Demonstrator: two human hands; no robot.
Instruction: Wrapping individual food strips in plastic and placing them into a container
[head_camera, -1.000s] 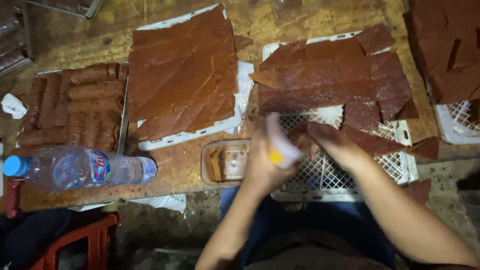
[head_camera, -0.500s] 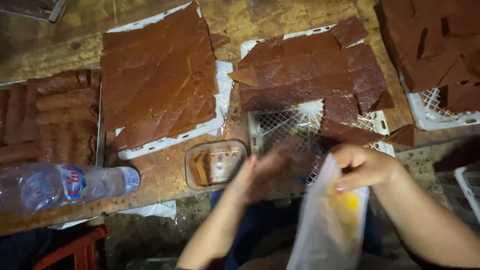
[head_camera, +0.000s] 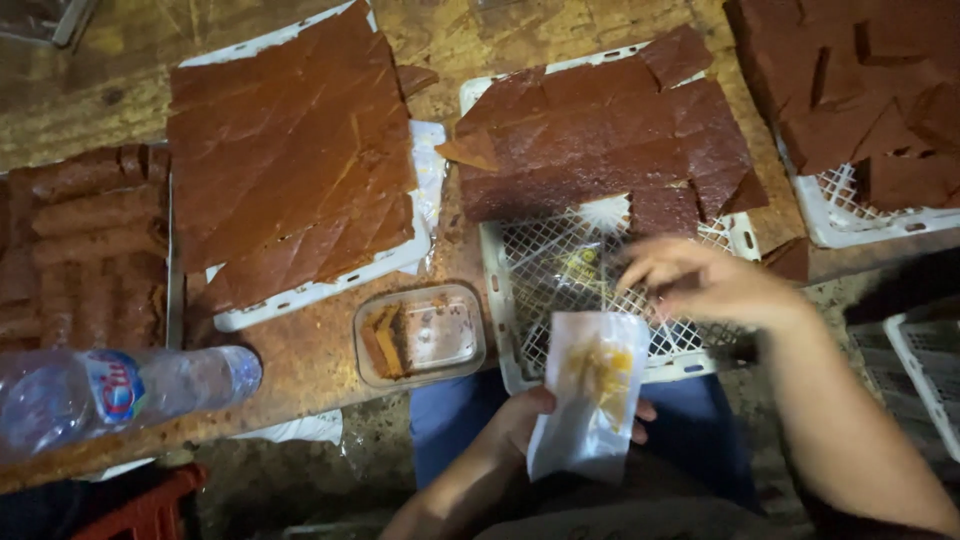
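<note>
My left hand (head_camera: 530, 420) grips a small clear bag (head_camera: 592, 395); my right hand (head_camera: 700, 285) hovers open over the white tray (head_camera: 520, 330). Next, I judge, comes picking a brown sheet (head_camera: 600, 140) for the bag.

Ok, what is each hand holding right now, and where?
Left hand holds a small white packet by its lower left edge; right hand holds nothing, over the mesh tray.

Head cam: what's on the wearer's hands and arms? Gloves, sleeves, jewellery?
Both are bare. The left hand and right hand wear no gloves, and no rings or watch show. Both forearms are uncovered as far as the frame reaches, with no sleeve cuff in view. The right hand's fingers are motion-blurred, so small details there cannot be ruled out.
</note>
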